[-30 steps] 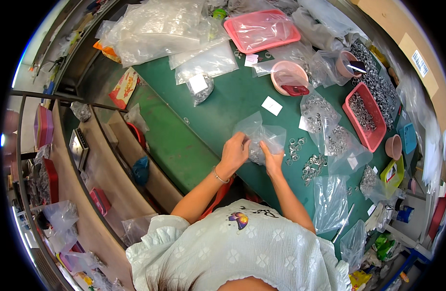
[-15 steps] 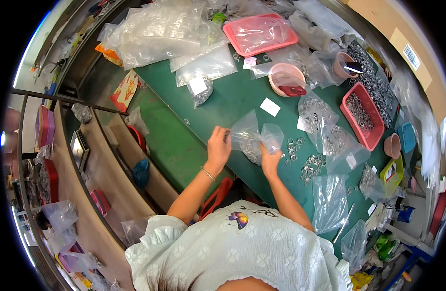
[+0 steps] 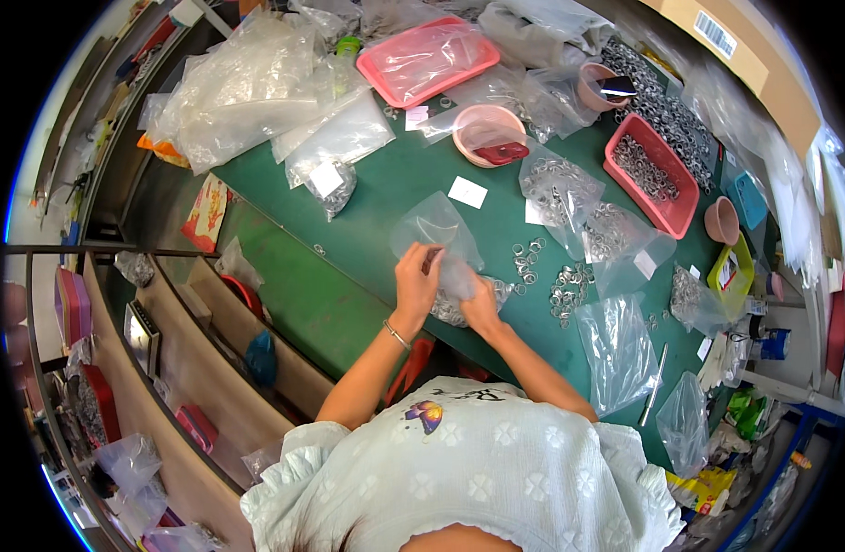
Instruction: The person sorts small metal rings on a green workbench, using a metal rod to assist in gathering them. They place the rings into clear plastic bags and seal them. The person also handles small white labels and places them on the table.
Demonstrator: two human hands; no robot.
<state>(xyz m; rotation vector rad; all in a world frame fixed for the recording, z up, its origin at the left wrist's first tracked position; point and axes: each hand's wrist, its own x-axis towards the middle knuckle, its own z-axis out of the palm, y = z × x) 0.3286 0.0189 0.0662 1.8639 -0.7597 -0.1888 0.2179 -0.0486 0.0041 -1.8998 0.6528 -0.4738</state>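
Note:
My right hand point(image 3: 480, 305) is closed on the gathered middle of a clear plastic bag point(image 3: 436, 225). Metal rings point(image 3: 448, 309) fill the bag's lower part, which rests at the table's near edge. Beside the bag's upper part, my left hand point(image 3: 417, 281) has its fingers curled. Something small and dark shows between them, too small to name. The bag's top flares up behind both hands. Loose metal rings point(image 3: 570, 290) lie to the right of my right hand, with a smaller group of rings point(image 3: 527, 260) closer by.
Beyond my hands, a white card point(image 3: 468, 191) lies on the green table point(image 3: 367, 216). Bags of rings point(image 3: 560, 189), a pink bin of rings point(image 3: 657, 189) and a round pink bowl point(image 3: 482, 120) stand farther off. At right lie an unfilled plastic bag point(image 3: 616, 354) and a metal rod point(image 3: 654, 386).
My right hand has moved left and down toward my left hand, gathering the bag. The bag's top now stands farther left. The whole view has also shifted and turned a little.

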